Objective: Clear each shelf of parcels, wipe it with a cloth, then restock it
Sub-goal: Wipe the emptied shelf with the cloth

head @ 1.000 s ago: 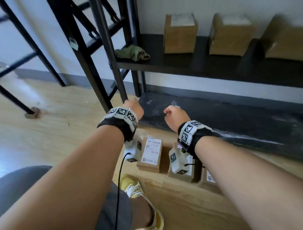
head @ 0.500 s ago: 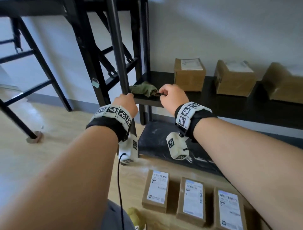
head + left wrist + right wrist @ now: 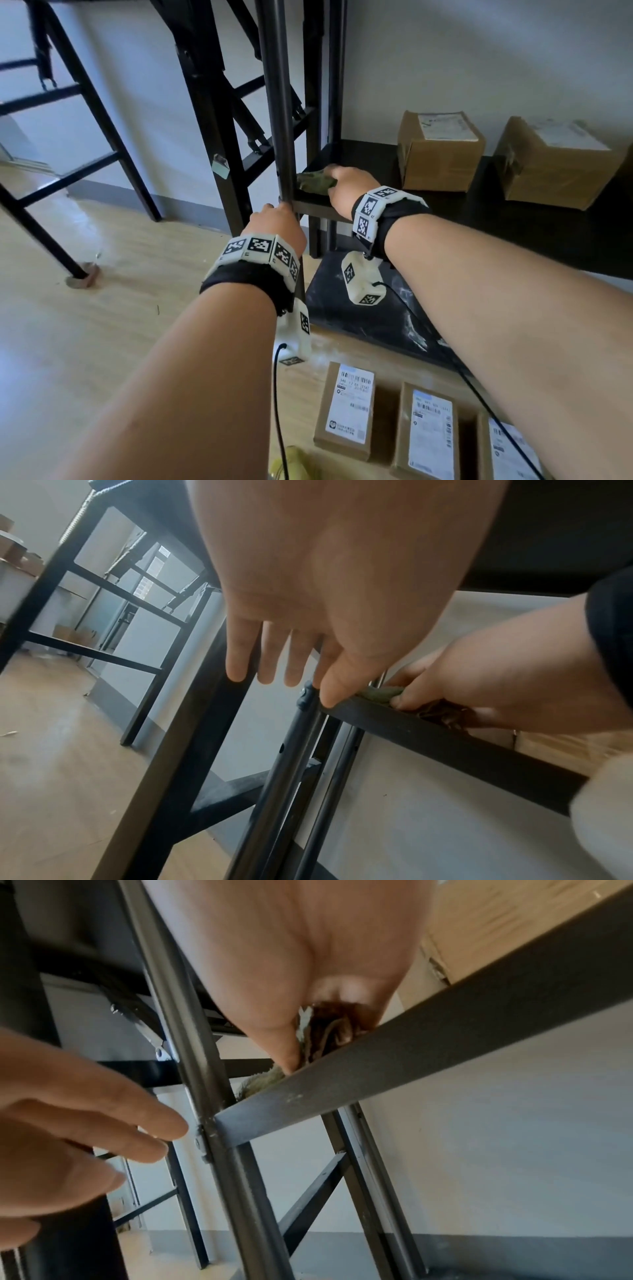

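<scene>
Wood-look floor (image 3: pixel 102 342) nearest, carrying three labelled parcels (image 3: pixel 346 409) in a row, taken to be off the bottom shelf (image 3: pixel 370 318). Just beyond, bottom shelf bare, dark, streaked pale; judged cleared but not yet wiped or restocked. Left hand (image 3: pixel 277 224) at the front upright (image 3: pixel 279 102), fingers (image 3: pixel 236 658) extended and relaxed, thumb tip against the rail, nothing held. Right hand (image 3: pixel 346 190) on the middle shelf (image 3: pixel 445 212) at its near left corner, fingers curled round the green cloth (image 3: pixel 313 183), cloth lying on the shelf. Farther right on the same shelf, two cardboard boxes (image 3: pixel 440 150) in place, so that level judged uncleared. Pale wall (image 3: pixel 479 51) behind; second black frame (image 3: pixel 85 113) far left. Most of the task outstanding.
</scene>
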`<action>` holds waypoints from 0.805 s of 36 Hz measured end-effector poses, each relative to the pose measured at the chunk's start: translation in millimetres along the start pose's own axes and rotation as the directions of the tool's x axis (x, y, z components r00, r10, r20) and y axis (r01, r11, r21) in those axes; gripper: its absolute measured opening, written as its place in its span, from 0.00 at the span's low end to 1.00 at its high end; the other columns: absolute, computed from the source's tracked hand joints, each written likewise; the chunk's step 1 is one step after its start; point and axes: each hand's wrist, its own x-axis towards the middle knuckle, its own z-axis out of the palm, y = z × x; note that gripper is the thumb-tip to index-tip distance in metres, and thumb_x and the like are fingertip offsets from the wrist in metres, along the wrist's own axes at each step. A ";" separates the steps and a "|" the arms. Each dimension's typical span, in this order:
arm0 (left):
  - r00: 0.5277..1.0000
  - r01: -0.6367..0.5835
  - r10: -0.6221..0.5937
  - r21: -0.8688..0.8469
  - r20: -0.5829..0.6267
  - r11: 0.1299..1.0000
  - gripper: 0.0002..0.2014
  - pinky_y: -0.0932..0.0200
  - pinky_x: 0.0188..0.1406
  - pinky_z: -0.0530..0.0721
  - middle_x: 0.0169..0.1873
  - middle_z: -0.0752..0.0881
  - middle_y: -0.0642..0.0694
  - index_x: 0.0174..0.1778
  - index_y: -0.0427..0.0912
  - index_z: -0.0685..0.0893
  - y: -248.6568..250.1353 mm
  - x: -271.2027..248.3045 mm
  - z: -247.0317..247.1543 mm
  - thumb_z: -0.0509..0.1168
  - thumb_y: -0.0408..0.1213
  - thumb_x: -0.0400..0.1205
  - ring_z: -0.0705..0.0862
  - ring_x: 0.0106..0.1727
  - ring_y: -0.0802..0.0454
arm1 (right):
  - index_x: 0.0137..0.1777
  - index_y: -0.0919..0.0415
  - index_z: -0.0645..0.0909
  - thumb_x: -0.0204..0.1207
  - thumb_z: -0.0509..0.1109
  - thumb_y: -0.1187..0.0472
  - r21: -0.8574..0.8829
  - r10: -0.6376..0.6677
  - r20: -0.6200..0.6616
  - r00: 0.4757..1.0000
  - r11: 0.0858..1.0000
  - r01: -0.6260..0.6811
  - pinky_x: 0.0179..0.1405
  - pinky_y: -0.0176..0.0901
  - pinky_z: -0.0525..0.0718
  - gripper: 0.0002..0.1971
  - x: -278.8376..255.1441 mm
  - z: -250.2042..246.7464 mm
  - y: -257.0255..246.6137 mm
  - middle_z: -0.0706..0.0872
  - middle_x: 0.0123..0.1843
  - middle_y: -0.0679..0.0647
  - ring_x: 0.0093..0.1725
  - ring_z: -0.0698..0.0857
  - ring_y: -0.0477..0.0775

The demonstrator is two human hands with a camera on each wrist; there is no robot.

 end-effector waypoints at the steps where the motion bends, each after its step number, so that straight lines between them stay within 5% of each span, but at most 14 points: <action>1: 1.000 0.003 -0.003 -0.001 0.006 1.000 0.22 0.44 0.54 0.79 0.62 0.76 0.40 0.75 0.44 0.69 1.2 0.2 -0.2 0.56 0.38 0.83 0.77 0.64 0.37 | 0.80 0.60 0.66 0.87 0.55 0.60 -0.021 -0.017 -0.024 1.000 1.000 0.017 0.68 0.47 0.73 0.22 0.9 -1.7 -0.2 0.75 0.75 0.61 0.73 0.75 0.61; 4: 1.000 0.003 -0.003 -0.006 0.012 1.000 0.21 0.46 0.53 0.77 0.62 0.76 0.39 0.74 0.42 0.70 6.9 -0.6 -1.9 0.55 0.37 0.83 0.77 0.64 0.36 | 0.77 0.61 0.71 0.87 0.53 0.60 -0.069 -0.036 -0.014 0.999 0.997 0.035 0.66 0.46 0.74 0.21 -7.2 -3.0 4.8 0.77 0.73 0.60 0.71 0.77 0.59; 7: 1.000 -0.004 0.004 -0.004 0.007 1.000 0.21 0.46 0.52 0.77 0.61 0.76 0.38 0.73 0.41 0.71 12.8 -5.3 -3.5 0.56 0.34 0.82 0.77 0.63 0.36 | 0.71 0.55 0.77 0.81 0.60 0.62 -0.052 -0.103 -0.158 0.982 0.994 0.096 0.60 0.45 0.77 0.19 -18.3 -1.7 17.0 0.81 0.68 0.56 0.67 0.80 0.59; 14: 0.997 -0.031 0.028 0.031 0.074 0.999 0.24 0.47 0.52 0.79 0.63 0.76 0.37 0.74 0.41 0.70 25.8 -28.4 -3.7 0.56 0.30 0.79 0.78 0.62 0.37 | 0.59 0.48 0.81 0.73 0.65 0.66 -0.116 -0.132 -0.262 0.956 0.988 0.104 0.42 0.44 0.78 0.17 -56.5 -2.8 46.9 0.83 0.53 0.51 0.51 0.81 0.55; 20: 0.991 -0.058 0.057 0.003 0.120 0.998 0.27 0.41 0.65 0.78 0.71 0.71 0.36 0.77 0.41 0.66 49.9 -63.9 -1.9 0.56 0.31 0.79 0.75 0.69 0.35 | 0.53 0.49 0.82 0.72 0.65 0.66 -0.088 -0.131 -0.365 0.922 0.990 0.106 0.41 0.45 0.76 0.14 -105.3 -3.2 85.5 0.82 0.54 0.51 0.52 0.79 0.55; 29: 0.977 -0.137 0.122 0.077 0.172 0.988 0.23 0.39 0.63 0.79 0.68 0.72 0.36 0.74 0.40 0.69 102.5 -124.8 22.4 0.58 0.32 0.81 0.75 0.68 0.35 | 0.53 0.49 0.79 0.75 0.63 0.67 -0.046 -0.007 -0.379 0.926 0.999 -0.011 0.42 0.45 0.74 0.12 -188.1 -0.1 167.3 0.80 0.54 0.52 0.51 0.79 0.57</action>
